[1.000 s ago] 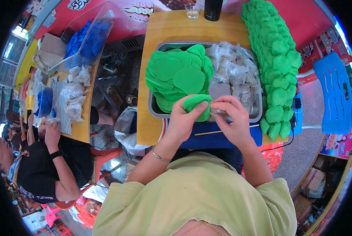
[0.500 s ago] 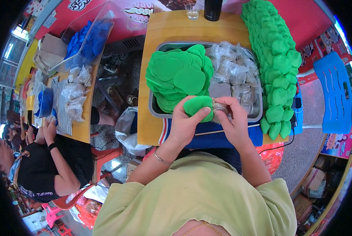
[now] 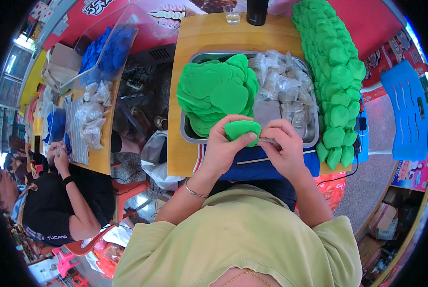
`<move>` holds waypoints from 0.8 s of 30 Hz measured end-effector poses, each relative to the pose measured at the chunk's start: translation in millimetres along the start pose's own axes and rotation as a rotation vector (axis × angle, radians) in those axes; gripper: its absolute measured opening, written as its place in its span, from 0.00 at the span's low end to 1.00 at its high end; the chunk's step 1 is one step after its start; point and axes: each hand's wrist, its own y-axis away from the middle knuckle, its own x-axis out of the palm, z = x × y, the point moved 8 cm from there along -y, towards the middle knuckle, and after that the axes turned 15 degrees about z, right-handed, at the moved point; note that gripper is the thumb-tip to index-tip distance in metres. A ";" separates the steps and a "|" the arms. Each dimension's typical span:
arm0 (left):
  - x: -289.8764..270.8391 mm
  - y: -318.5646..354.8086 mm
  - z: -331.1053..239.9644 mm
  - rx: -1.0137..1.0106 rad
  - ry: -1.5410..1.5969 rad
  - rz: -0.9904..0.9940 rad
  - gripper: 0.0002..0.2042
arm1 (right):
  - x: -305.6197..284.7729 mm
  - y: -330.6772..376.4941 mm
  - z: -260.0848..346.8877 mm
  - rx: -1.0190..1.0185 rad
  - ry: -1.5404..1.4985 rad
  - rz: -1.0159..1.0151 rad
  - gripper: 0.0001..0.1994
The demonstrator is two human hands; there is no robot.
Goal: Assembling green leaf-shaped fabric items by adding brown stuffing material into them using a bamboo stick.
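Note:
My left hand [image 3: 222, 149] grips a soft green round piece [image 3: 242, 128], thumb on its near edge and fingers behind, so that it curves. Against the piece's right side, my right hand [image 3: 286, 146] is closed on the end of a thin greyish packet [image 3: 268, 141], mostly hidden by the fingers. Just beyond both hands lies a metal tray [image 3: 187, 136]. A heap of flat green rounds [image 3: 216, 91] fills its left side, and clear plastic packets [image 3: 285, 81] with greyish contents fill the right.
Puffed green pieces [image 3: 339, 76] are piled along the table's right edge. A thin stick [image 3: 276, 157] rests on blue cloth [image 3: 295, 167] at the near edge. A dark tumbler [image 3: 257, 12] and clear cup [image 3: 232, 15] stand behind. At left, a co-worker's hands [image 3: 58, 155] work at another table.
The green piece has tilted and looks narrower. My right hand has closed further over the clear packet, and less of it shows. The co-worker's hands have risen slightly.

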 end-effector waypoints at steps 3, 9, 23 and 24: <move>3.6 0.9 3.0 -0.039 -0.040 0.023 0.13 | -5.4 -1.3 4.1 0.000 0.101 -0.066 0.10; 12.0 2.9 3.2 -0.113 -0.016 0.049 0.14 | -10.3 -4.7 -4.6 0.039 -0.072 -0.112 0.10; 9.7 7.8 15.4 -0.147 0.109 0.047 0.16 | -0.7 -5.4 0.5 0.040 0.026 0.083 0.09; 10.8 7.7 15.8 -0.149 0.171 0.060 0.16 | -2.3 -5.0 -0.1 0.051 -0.011 0.059 0.10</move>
